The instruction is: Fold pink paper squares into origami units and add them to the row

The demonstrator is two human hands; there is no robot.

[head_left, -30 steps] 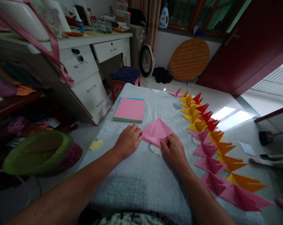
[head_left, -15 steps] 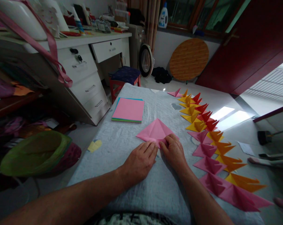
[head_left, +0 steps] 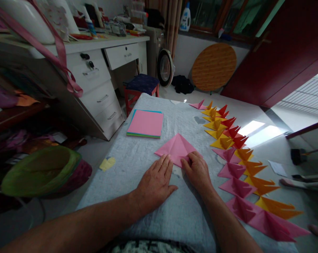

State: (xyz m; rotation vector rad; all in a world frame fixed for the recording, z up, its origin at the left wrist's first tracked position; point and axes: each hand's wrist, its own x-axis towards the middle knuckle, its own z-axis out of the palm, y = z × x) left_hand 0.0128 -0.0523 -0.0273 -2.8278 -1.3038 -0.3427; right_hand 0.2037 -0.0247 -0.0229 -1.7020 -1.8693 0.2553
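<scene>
A pink sheet of origami paper, creased and folded into a kite-like shape, lies on the cloth-covered table in front of me. My left hand rests flat, its fingertips on the paper's lower left edge and its thumb spread out to the side. At the lower right edge, my right hand has its thumb and curled fingers closed on the paper. Beyond the paper, to the left, is a stack of square coloured paper, pink on top.
Along the table's right edge run rows of folded paper cranes: yellow, red, orange and pink. A lined bin stands on the floor at left. Past the table's far end is a stool.
My left hand has slid slightly left and back along the paper's edge, and its thumb has spread away from the fingers. My right hand keeps its grip; the view has shifted slightly.
</scene>
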